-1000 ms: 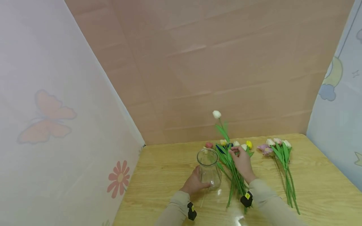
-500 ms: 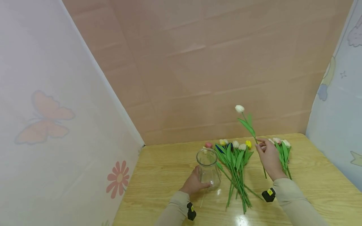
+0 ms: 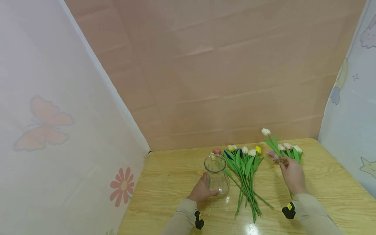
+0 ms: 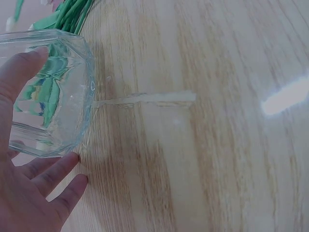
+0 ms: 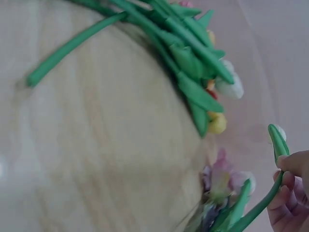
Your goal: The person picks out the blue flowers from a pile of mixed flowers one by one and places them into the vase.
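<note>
My left hand [image 3: 203, 190] grips the lower body of a clear glass vase [image 3: 215, 174], which stands on the table with its round mouth up. In the left wrist view, the thumb lies along one side of the vase's faceted glass [image 4: 82, 53] and the fingers spread on the other. Between thumb and fingertips, my right hand [image 3: 293, 176] pinches the stem of a white tulip [image 3: 265, 132], its bloom up and leaning left. That tulip is over the right-hand bunch of flowers [image 3: 296, 156]; its green stem [image 5: 263, 203] slants down below the fingers in the right wrist view.
A larger bunch of tulips [image 3: 245, 176], with white, yellow, pink and dark blue blooms, lies just right of the vase, stems toward me. Purple petals [image 3: 273, 155] show beside my right hand. A wooden table [image 3: 170, 173] meets a pink-brown backdrop [image 3: 188, 98] and printed side walls.
My right hand has lifted the white tulip off the middle bunch, carried it right and then lowered it over the right-hand flowers. The left hand and vase have stayed in place.
</note>
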The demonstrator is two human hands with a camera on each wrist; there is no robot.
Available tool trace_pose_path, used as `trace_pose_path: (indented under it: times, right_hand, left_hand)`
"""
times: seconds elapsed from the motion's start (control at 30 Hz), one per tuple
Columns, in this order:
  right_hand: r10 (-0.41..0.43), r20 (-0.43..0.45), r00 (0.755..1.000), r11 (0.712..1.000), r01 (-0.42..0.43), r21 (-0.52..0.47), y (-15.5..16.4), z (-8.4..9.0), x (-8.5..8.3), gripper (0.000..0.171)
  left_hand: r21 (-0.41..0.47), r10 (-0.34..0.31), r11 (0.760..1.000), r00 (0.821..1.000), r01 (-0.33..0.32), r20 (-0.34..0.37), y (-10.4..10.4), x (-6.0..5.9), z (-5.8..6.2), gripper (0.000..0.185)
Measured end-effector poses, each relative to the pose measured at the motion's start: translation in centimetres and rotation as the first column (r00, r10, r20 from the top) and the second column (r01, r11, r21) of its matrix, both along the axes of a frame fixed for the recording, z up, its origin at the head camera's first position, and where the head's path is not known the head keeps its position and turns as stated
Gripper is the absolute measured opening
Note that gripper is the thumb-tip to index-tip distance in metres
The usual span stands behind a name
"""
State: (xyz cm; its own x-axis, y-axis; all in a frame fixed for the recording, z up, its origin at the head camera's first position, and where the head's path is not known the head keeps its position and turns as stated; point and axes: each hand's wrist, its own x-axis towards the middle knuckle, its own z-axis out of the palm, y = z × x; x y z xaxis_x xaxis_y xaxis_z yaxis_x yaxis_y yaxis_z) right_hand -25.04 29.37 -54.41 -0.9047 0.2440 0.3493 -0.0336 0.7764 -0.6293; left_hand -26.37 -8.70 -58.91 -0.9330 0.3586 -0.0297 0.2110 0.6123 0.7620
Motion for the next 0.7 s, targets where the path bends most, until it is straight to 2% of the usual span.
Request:
trace_pose_path:
  times: [0.33, 0.47, 0.7]
  right_hand:
    - [0.018, 0.126, 0.992, 0.996, -0.029, 0.08, 1.3, -2.4, 0.9, 0.024]
    - [0.04, 0.208, 0.977, 0.994, -0.059, 0.087, 1.6, -2.9, 1.1, 0.024]
    - [0.048, 0.263, 0.964, 0.991, -0.078, 0.105, 1.8, -3.3, 1.4, 0.022]
  left_hand:
    - [-0.002, 0.008, 1.0, 1.0, -0.008, 0.018, 0.0, 0.0, 0.1, 0.103]
    - [0.003, 0.002, 1.0, 1.0, -0.002, 0.018, 0.0, 0.0, 0.1, 0.103]
    - [0.007, 0.0, 1.0, 1.0, -0.001, 0.015, 0.0, 0.0, 0.2, 0.102]
